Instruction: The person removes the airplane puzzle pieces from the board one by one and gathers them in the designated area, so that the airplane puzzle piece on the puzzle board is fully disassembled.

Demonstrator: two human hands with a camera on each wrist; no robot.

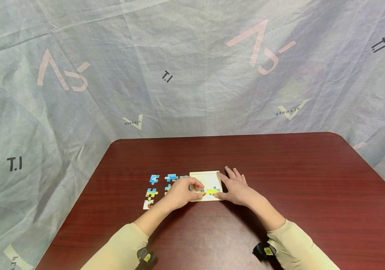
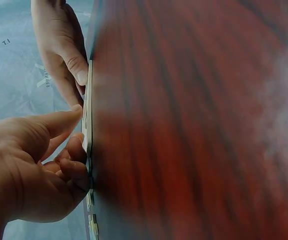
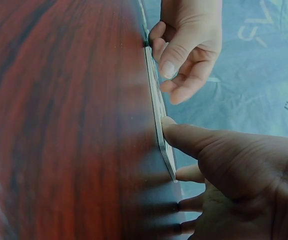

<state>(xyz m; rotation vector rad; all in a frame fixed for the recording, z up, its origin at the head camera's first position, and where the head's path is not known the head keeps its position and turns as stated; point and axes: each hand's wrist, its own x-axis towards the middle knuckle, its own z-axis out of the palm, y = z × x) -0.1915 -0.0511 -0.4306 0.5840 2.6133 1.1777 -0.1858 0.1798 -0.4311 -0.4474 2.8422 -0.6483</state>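
Loose pieces (image 1: pixel 158 186): at the far left of the work we see several blue, yellow and white puzzle pieces lying flat on the table (image 1: pixel 280 180), just beside the tray and apart from one another.

Left hand (image 1: pixel 182 193): its fingers curl over the near left part of the tray. The left wrist view shows the thumb (image 2: pixel 58 122) stretched toward the tray edge and the other fingers folded in against it; it seems to pinch or press a piece there, but we cannot tell for sure that it holds one.

Puzzle tray (image 1: pixel 209 180): a pale, square, shallow board, lying flat on the table between the two hands. Its far half is bare; along its near edge sits a yellow patch with some blue and red, where pieces (image 1: pixel 211 191) are already laid.

Right hand (image 1: pixel 235 187): its fingers are spread and fairly straight, resting on the table against the tray's right edge, thumb (image 3: pixel 184 135) touching the near rim. It grips nothing.

Doing this step well: we judge that the right hand should hold the tray steady so it does not slide, while the left lowers its piece flat and lines its tabs up with the neighbours before pressing. We press lightly; a tilted piece may lift those beside it.

Surroundings: a dark red wood-grain table, with a pale printed sheet (image 1: pixel 192 75) behind.
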